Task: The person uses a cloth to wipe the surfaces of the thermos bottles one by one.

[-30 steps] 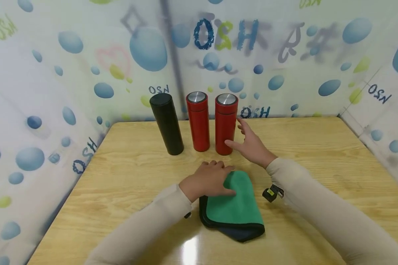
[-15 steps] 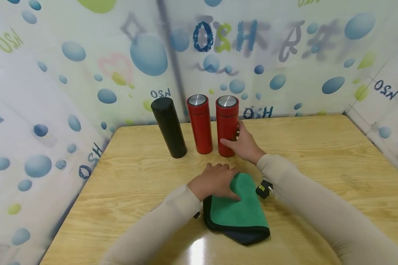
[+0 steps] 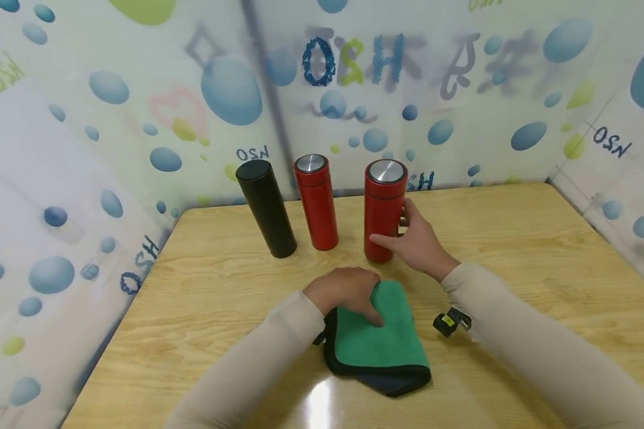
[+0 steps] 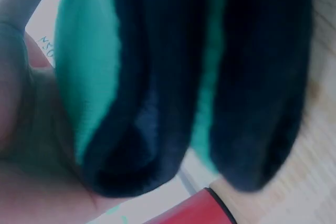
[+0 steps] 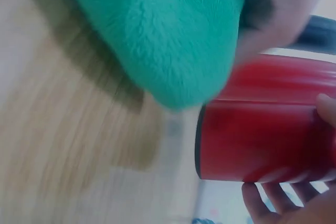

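Observation:
My right hand grips the lower body of a red thermos flask with a silver-topped lid, thumb across its front and fingers round the far side. In the right wrist view the flask's black-rimmed base shows beside the green cloth. My left hand pinches the left edge of a folded towel, green and fluffy with a black border, thumb on top and fingertips hidden. Its stacked folds fill the left wrist view. The towel's dark underside peeks out at its near corner.
A second red thermos flask stands upright left of the held one, with a black flask beside it. They are near the back of the wooden table, before a wall with blue spots and lettering.
My right hand has closed round the right-hand red flask and brought it rightward and nearer, widening the gap to the other red one. My left hand's fingers have curled in at the towel's edge.

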{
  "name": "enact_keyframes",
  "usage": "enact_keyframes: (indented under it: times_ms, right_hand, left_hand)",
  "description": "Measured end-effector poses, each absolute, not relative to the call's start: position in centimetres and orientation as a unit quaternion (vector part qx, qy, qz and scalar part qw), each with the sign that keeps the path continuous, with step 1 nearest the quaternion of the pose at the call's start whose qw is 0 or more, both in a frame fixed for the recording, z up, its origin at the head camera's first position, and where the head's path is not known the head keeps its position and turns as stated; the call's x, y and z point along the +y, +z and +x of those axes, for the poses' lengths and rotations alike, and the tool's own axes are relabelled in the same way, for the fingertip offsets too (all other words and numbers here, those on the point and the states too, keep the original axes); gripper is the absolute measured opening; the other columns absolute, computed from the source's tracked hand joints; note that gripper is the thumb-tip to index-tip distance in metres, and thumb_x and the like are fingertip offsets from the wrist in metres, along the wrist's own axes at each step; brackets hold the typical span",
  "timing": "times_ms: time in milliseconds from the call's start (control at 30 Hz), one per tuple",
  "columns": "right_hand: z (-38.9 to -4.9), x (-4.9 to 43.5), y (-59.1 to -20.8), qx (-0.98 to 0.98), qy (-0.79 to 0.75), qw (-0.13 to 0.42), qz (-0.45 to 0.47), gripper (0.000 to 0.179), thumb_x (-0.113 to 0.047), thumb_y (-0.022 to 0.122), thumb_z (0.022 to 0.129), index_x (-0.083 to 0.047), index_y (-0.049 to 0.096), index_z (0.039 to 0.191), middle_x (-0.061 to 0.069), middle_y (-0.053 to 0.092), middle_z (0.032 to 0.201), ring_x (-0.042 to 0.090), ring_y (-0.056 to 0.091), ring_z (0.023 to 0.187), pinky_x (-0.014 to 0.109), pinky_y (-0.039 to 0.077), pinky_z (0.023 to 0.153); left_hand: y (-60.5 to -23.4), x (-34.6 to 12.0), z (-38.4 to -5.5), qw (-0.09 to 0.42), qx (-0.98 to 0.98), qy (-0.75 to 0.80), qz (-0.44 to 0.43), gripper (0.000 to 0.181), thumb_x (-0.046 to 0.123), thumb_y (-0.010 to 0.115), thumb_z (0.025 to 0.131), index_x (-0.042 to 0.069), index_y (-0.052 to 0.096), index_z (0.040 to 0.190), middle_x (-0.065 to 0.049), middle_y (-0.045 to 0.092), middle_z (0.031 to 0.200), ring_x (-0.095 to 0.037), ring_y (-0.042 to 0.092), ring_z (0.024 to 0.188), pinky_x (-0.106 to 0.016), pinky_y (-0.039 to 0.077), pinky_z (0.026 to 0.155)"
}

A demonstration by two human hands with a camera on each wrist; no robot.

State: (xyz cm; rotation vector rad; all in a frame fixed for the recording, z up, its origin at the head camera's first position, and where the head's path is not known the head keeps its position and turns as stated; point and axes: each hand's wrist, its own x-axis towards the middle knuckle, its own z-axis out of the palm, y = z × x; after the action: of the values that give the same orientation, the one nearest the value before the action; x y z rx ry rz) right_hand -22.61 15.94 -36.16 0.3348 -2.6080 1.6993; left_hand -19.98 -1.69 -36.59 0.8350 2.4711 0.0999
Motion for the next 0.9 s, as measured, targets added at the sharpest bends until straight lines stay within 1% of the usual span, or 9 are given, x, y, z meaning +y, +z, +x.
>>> enact_keyframes:
  times_ms: [133, 267, 333, 433, 467, 533, 733, 800, 900]
  right_hand:
    - [-20.7, 17.2, -35.6, -0.839, 0.531, 0.008, 0.122, 0.080, -0.033, 0.076, 0.089, -0.014, 0.030, 0.151, 0.011, 0.051, 0.140, 0.033, 0.055, 0.122, 0.052, 0.052, 0.096]
    - [-19.3, 17.6, -35.3, -0.838, 0.527, 0.010, 0.138, 0.079, -0.032, 0.077, 0.088, -0.016, 0.031, 0.151, 0.007, 0.052, 0.138, 0.028, 0.053, 0.122, 0.050, 0.050, 0.096]
    - [-18.5, 17.7, -35.2, -0.837, 0.528, 0.011, 0.144, 0.078, -0.031, 0.077, 0.088, -0.017, 0.032, 0.150, 0.006, 0.052, 0.138, 0.026, 0.053, 0.122, 0.049, 0.050, 0.096]
    - [-17.3, 17.8, -35.1, -0.831, 0.535, 0.009, 0.154, 0.075, -0.029, 0.077, 0.088, -0.017, 0.035, 0.148, 0.004, 0.054, 0.136, 0.025, 0.053, 0.121, 0.049, 0.050, 0.095]
    - [-16.9, 17.8, -35.1, -0.828, 0.538, 0.008, 0.155, 0.073, -0.028, 0.078, 0.088, -0.018, 0.036, 0.147, 0.004, 0.054, 0.135, 0.024, 0.053, 0.121, 0.049, 0.050, 0.095]
    - [-16.2, 17.9, -35.1, -0.825, 0.542, 0.007, 0.157, 0.071, -0.026, 0.078, 0.088, -0.018, 0.038, 0.146, 0.003, 0.055, 0.134, 0.023, 0.054, 0.120, 0.048, 0.049, 0.094]
    - [-14.4, 17.7, -35.2, -0.821, 0.547, 0.003, 0.164, 0.065, -0.022, 0.077, 0.088, -0.015, 0.041, 0.142, 0.003, 0.058, 0.131, 0.025, 0.055, 0.117, 0.047, 0.049, 0.093]
    - [-14.0, 17.6, -35.4, -0.817, 0.551, -0.002, 0.169, 0.065, -0.021, 0.077, 0.088, -0.014, 0.042, 0.142, 0.004, 0.058, 0.130, 0.026, 0.056, 0.117, 0.046, 0.050, 0.093]
    - [-13.7, 17.2, -35.5, -0.814, 0.555, -0.008, 0.172, 0.065, -0.020, 0.077, 0.087, -0.014, 0.042, 0.142, 0.004, 0.059, 0.130, 0.027, 0.057, 0.116, 0.046, 0.052, 0.091]
  left_hand:
    - [-36.7, -2.6, -20.2, 0.297, 0.898, 0.083, 0.315, 0.047, 0.051, 0.082, 0.076, 0.019, 0.069, 0.107, 0.010, 0.066, 0.094, -0.008, 0.060, 0.084, -0.027, 0.052, 0.079]
    - [-36.7, -4.6, -20.5, 0.327, 0.877, 0.160, 0.315, 0.028, 0.045, 0.079, 0.081, 0.022, 0.069, 0.094, 0.011, 0.067, 0.083, -0.007, 0.060, 0.077, -0.024, 0.052, 0.074]
    - [-36.6, -5.9, -20.4, 0.331, 0.869, 0.201, 0.309, 0.025, 0.044, 0.076, 0.084, 0.022, 0.067, 0.091, 0.010, 0.066, 0.081, -0.007, 0.060, 0.075, -0.025, 0.052, 0.072]
    - [-36.1, -7.8, -19.9, 0.317, 0.864, 0.267, 0.286, 0.023, 0.042, 0.073, 0.086, 0.022, 0.067, 0.095, 0.008, 0.068, 0.083, -0.009, 0.062, 0.077, -0.028, 0.053, 0.074]
    - [-35.9, -8.4, -19.7, 0.305, 0.864, 0.290, 0.277, 0.022, 0.040, 0.073, 0.087, 0.021, 0.066, 0.097, 0.007, 0.069, 0.085, -0.010, 0.063, 0.079, -0.029, 0.054, 0.075]
    - [-35.3, -9.4, -19.5, 0.265, 0.869, 0.329, 0.258, 0.019, 0.034, 0.072, 0.089, 0.019, 0.066, 0.100, 0.005, 0.070, 0.089, -0.012, 0.065, 0.083, -0.031, 0.055, 0.077]
    - [-33.5, -10.3, -18.6, 0.089, 0.886, 0.422, 0.171, 0.011, 0.022, 0.066, 0.090, 0.012, 0.063, 0.095, -0.003, 0.069, 0.093, -0.018, 0.064, 0.084, -0.035, 0.055, 0.074]
    - [-33.1, -10.0, -18.1, 0.039, 0.870, 0.471, 0.140, 0.013, 0.023, 0.065, 0.091, 0.013, 0.063, 0.100, -0.004, 0.070, 0.098, -0.020, 0.066, 0.087, -0.037, 0.056, 0.076]
    - [-32.8, -9.4, -17.4, -0.032, 0.833, 0.539, 0.120, 0.019, 0.023, 0.064, 0.092, 0.013, 0.063, 0.108, -0.005, 0.069, 0.105, -0.021, 0.067, 0.094, -0.041, 0.057, 0.080]
